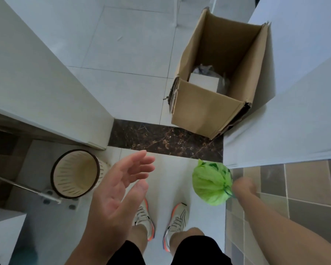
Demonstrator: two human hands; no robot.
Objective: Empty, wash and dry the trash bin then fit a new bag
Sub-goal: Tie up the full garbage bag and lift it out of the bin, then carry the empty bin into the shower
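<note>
A full green trash bag (210, 181), tied at its neck, hangs above the floor at the lower right. My right hand (244, 187) grips its knotted top; the hand is blurred. My left hand (122, 185) is raised at centre with the palm up and the fingers spread, and holds nothing. The cream slotted trash bin (75, 174) with a dark rim stands on the floor at the left, with no bag in it.
A tall open cardboard box (214, 109) stands ahead on the right, with a white box and crumpled plastic at its bottom. A dark marble threshold (161, 137) crosses the floor. White walls flank both sides. A metal rod (17, 185) lies by the bin.
</note>
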